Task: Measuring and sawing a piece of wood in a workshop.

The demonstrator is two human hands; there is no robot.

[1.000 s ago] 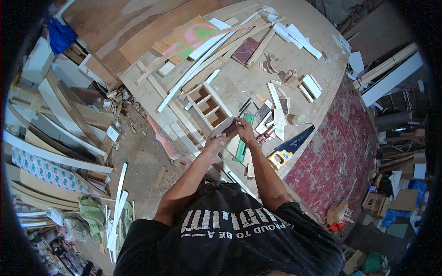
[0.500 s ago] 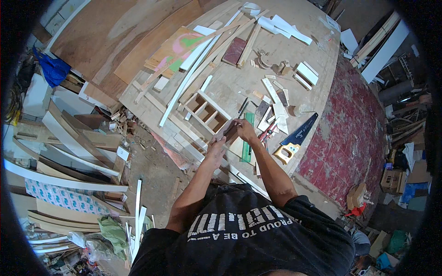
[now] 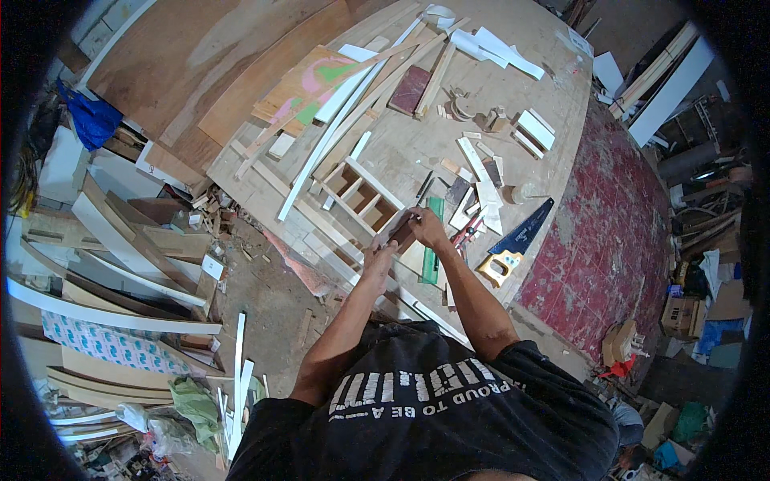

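Observation:
Both my hands meet over the near end of a small wooden box frame [image 3: 362,195] with several compartments. Between them is a small flat brown piece [image 3: 401,233], too small to name for certain. My left hand [image 3: 380,257] closes on its near left side. The fingers of my right hand [image 3: 427,227] pinch its far right end. A green strip [image 3: 431,265] lies on the table just right of the piece, partly under my right forearm. Beyond the right hand lies a dark slim tool [image 3: 423,186]. Beside the right wrist is a red-handled tool [image 3: 465,233].
A handsaw [image 3: 522,231] with a yellow handle lies near the right table edge. White and wooden offcuts [image 3: 488,199] are scattered beyond my right hand. Long strips [image 3: 325,152] lie across the table's left. Curved panels [image 3: 120,317] stack on the left; red floor tiles [image 3: 597,240] lie right.
My hands and the brown piece have shifted only slightly; the piece looks tilted a little differently. Everything on the table stays in place.

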